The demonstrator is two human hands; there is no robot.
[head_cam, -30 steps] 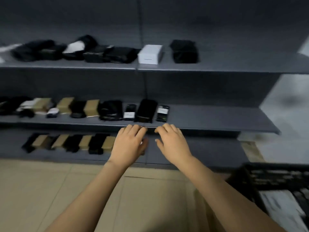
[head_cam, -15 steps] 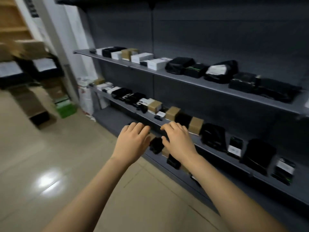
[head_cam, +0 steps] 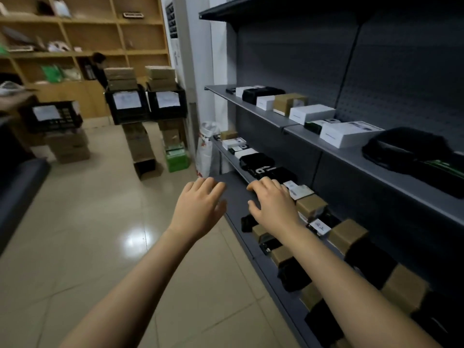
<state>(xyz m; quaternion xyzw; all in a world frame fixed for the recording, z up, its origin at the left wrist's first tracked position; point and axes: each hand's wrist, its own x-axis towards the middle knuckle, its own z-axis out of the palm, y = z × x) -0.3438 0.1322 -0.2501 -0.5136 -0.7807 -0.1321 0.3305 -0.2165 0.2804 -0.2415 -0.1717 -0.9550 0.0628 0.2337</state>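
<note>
Both hands hover empty with fingers loosely spread: the left hand [head_cam: 199, 204] over the aisle, the right hand [head_cam: 273, 204] by the grey shelf [head_cam: 234, 189]. A small brown box [head_cam: 312, 205] sits just beside the right hand, at its 3 o'clock. This looks like the reach; next, the right fingers would need to close round the box.

— How do we hold our arms?
— We stretch both bare forearms forward, side by side, wrists level.
— And our hands?
— Our left hand [head_cam: 198, 207] is palm down, fingers loose and together, thumb out to the side. Our right hand [head_cam: 272, 205] is palm down too (fingers a little more curled), gripping nothing.
</note>
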